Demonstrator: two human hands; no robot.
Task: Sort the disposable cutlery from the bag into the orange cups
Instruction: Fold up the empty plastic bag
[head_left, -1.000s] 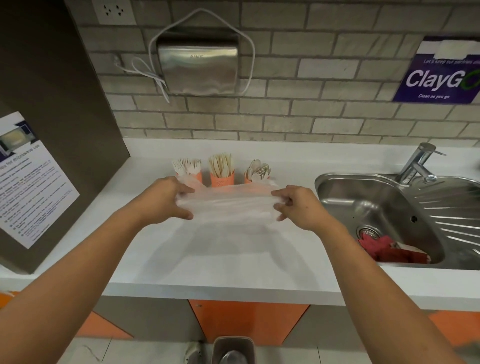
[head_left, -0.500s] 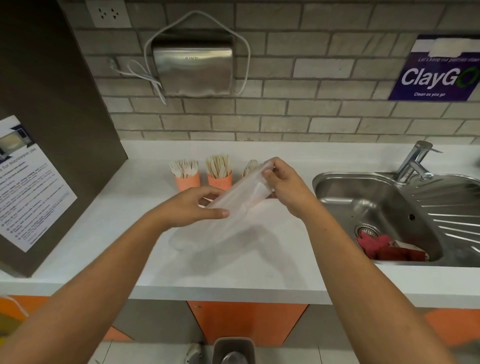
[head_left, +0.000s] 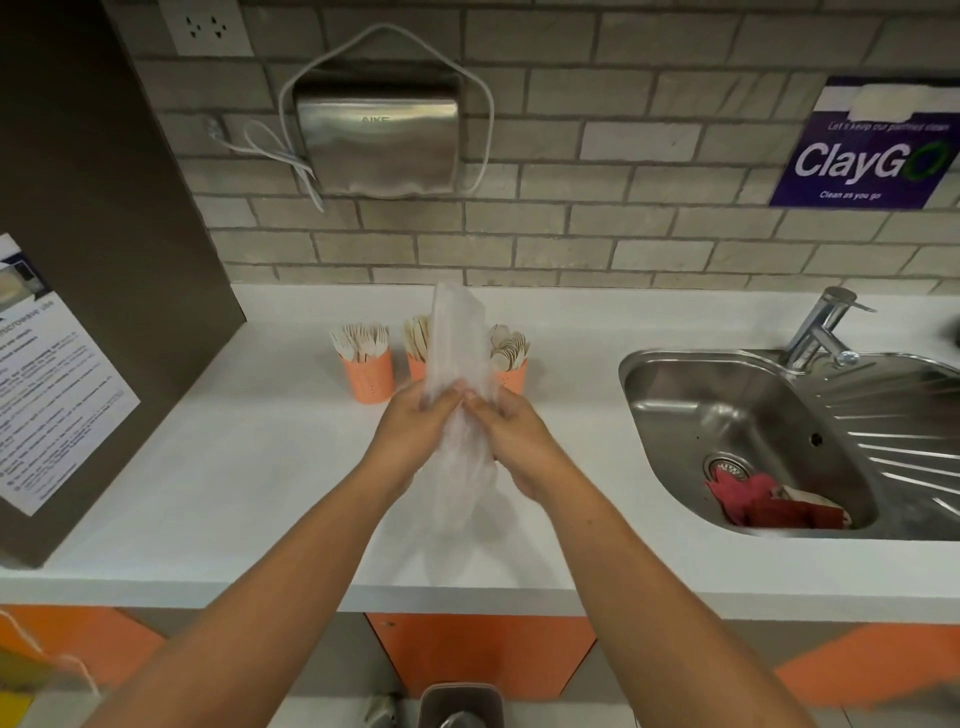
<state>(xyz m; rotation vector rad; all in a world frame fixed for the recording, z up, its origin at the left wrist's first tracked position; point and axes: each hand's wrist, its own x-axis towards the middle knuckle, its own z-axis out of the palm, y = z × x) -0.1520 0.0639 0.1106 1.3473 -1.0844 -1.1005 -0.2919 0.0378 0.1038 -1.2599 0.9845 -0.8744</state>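
On the purple sign (head_left: 872, 150) at far right: "ClayGo" in big white letters, with "Clean as you go" in small print beneath and "Let's keep our pantries clean" faintly above (blurred, only just legible). On the front of the steel dryer (head_left: 378, 140): "AIKE", faint and tone-on-tone. On the white notice (head_left: 47, 384) at left: a heading ending in "microwave use", cut off by the frame edge. Smaller lines below it too blurred to read.

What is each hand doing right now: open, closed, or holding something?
Left hand: closed, gripping the clear plastic bag.
Right hand: closed, gripping the same bag, close beside the left hand.
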